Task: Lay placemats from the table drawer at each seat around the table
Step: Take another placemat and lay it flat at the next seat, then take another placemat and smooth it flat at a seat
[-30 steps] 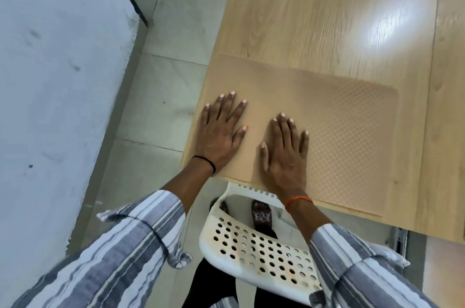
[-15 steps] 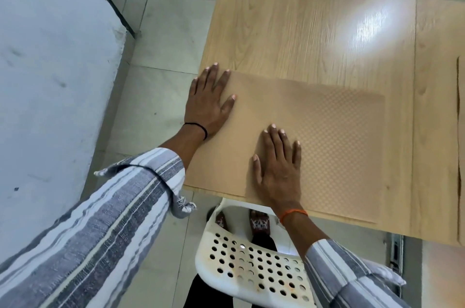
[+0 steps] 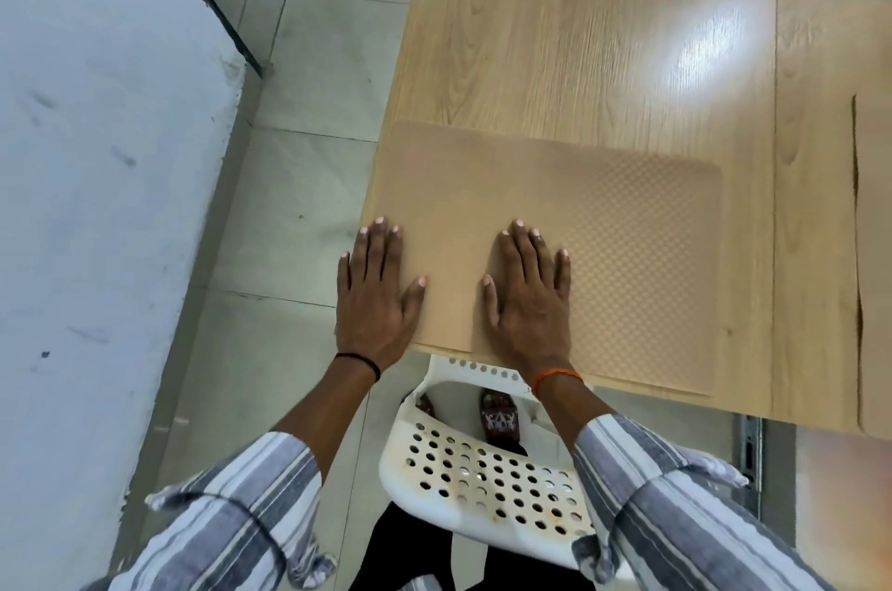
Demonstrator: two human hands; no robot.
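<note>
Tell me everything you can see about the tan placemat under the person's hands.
The tan rectangular placemat looks thin and flexible, with rounded corners and a fine checkered weave texture. It lies flat on the light wooden table, at its near left corner, its near edge along the table's edge above a white perforated chair. The left hand presses flat on its left edge, the right hand flat near its middle.

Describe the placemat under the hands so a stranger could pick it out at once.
Find the light wooden table, then its near left corner above the white holed chair. The tan placemat lies flat there, with the left hand and right hand pressed on it. Only an edge of the other mat shows, far right.
</note>
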